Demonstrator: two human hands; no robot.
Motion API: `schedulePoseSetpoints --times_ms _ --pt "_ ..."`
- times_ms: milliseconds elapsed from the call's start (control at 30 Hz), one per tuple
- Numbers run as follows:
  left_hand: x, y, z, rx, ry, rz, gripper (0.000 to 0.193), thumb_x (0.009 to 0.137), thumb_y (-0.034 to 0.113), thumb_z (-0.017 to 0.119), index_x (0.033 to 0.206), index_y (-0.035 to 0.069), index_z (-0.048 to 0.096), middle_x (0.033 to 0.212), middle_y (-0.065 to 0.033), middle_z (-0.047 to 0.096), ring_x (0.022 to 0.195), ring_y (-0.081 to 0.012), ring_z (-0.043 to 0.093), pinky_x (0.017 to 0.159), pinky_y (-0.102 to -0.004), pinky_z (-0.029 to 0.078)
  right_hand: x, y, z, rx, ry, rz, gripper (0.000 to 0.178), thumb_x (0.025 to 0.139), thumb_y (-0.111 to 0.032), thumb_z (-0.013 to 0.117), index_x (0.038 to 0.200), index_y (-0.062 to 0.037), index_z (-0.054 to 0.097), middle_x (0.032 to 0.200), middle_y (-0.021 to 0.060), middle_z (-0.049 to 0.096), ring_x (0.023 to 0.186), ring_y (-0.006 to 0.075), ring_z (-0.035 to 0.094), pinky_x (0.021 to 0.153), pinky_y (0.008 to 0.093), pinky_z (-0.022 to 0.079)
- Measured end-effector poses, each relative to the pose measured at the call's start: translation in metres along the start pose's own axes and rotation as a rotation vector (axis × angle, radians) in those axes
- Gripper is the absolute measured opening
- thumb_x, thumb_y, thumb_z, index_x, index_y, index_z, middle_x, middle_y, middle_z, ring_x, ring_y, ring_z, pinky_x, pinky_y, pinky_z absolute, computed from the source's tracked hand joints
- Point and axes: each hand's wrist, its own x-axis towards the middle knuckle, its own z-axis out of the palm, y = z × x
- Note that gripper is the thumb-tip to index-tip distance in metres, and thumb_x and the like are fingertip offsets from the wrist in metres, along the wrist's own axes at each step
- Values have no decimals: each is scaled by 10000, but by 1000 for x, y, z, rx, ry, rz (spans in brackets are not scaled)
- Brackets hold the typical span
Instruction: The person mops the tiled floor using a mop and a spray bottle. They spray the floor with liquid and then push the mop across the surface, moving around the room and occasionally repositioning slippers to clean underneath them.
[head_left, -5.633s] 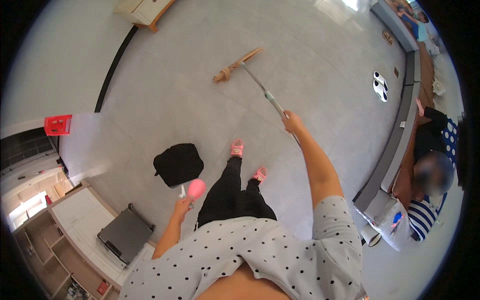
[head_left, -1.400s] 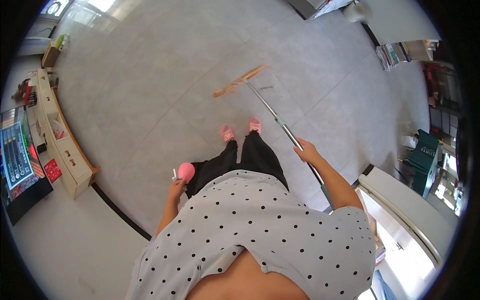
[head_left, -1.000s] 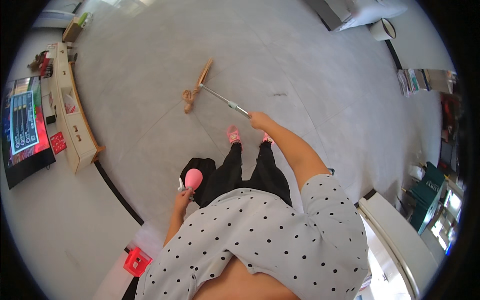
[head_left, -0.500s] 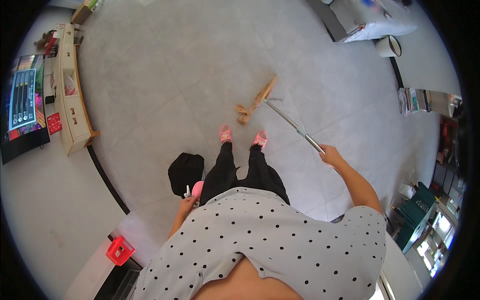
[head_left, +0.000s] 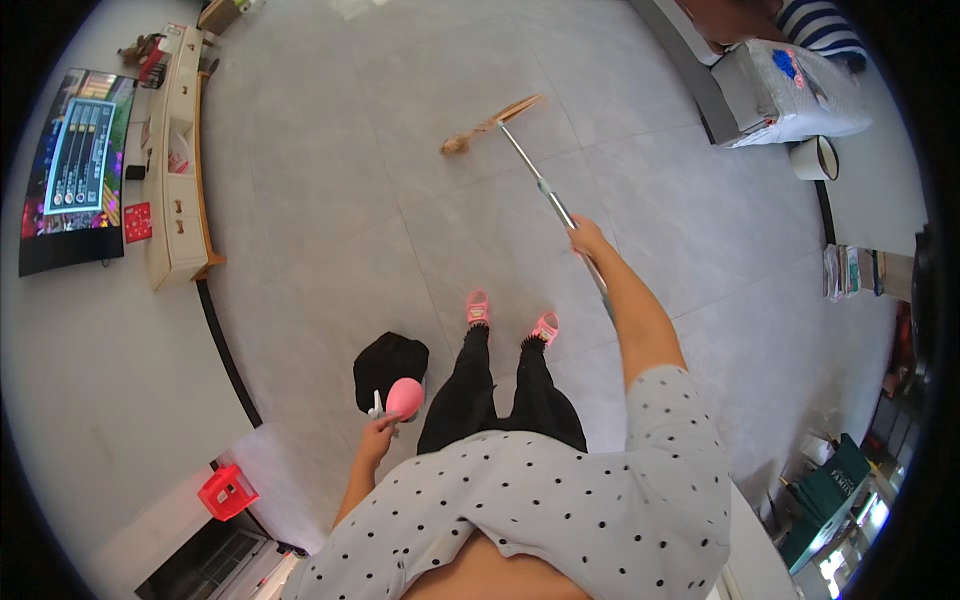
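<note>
My right hand (head_left: 587, 240) is closed around the metal pole of a mop (head_left: 545, 188), held out in front of me. Its brown stringy head (head_left: 490, 124) lies spread on the floor ahead of my feet. Low at my left side, my left hand (head_left: 378, 437) grips a thing with a white trigger-like part and a rounded pink part (head_left: 404, 398). It resembles a spray bottle, though the fingers hide much of it. Just beyond that hand is a black bag-like thing (head_left: 391, 360), partly covered by the pink part.
Pale drawers (head_left: 180, 235) and a lit television (head_left: 82, 170) line the left wall. A red plastic holder (head_left: 228, 492) is at lower left. At the far right are a plastic-wrapped sofa (head_left: 790, 90) and a white bin (head_left: 815, 158). A dark green folding chair (head_left: 825, 495) stands at lower right.
My right hand and the mop have swung forward and left, the mop head sliding farther away across the floor. More of the pink part in my left hand now shows. The view has shifted.
</note>
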Motion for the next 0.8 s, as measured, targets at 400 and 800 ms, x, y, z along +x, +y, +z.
schedulePoseSetpoints --times_ms 400,800 --pt "-17 66 6 89 101 464 414 751 -69 405 1093 96 570 872 -60 470 628 -102 459 597 -216 403 -121 116 18 -71 -3 182 246 739 -143 415 943 -89 540 841 198 579 807 350 564 686 412 441" --pt "-20 175 51 -230 -4 473 847 720 -71 498 1354 131 -27 1044 -127 479 823 -169 524 677 -268 450 -369 129 -39 371 104 561 426 761 -81 527 1181 -90 460 581 64 517 406 121 462 335 261 388"
